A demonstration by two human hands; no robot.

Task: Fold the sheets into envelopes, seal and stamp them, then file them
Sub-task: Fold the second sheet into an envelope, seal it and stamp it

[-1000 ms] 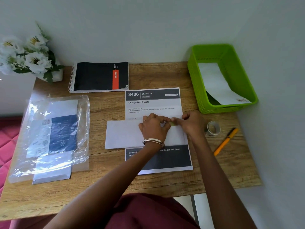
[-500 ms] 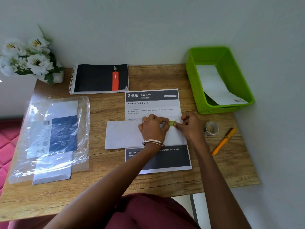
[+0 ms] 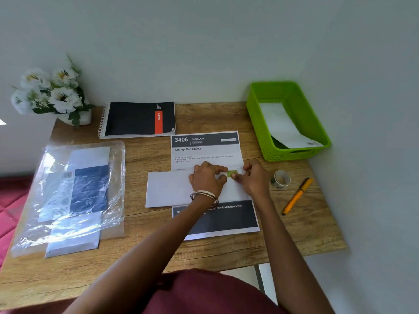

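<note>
Fingertips of the left hand (image 3: 207, 179) and the right hand (image 3: 255, 176) meet at a small green stamp-like sticker (image 3: 231, 173), pinching it from either side and pressing it down at the upper right corner of a white paper envelope (image 3: 172, 189). The remaining fingers of each hand are curled in. The left wrist wears thin metal bangles (image 3: 204, 196).

In the head view, that envelope lies flat at the centre of the frame with its long axis running left to right (its right end is partly hidden under the hands). It rests across one printed instruction sheet (image 3: 205, 152) whose long axis runs top to bottom of the frame.

A second white envelope (image 3: 285, 128) leans inside the single lime-green plastic basket (image 3: 301, 152) at upper right, its long axis slanting toward lower right. Just right of the hands sit one roll of clear tape (image 3: 280, 179) and one orange pen (image 3: 297, 197), the pen angled from upper right to lower left.

At left, one clear plastic packet of envelopes (image 3: 74, 189); above it, one black spiral notebook (image 3: 138, 118) and one pot of white flowers (image 3: 52, 94), all on the wooden table (image 3: 306, 234).
</note>
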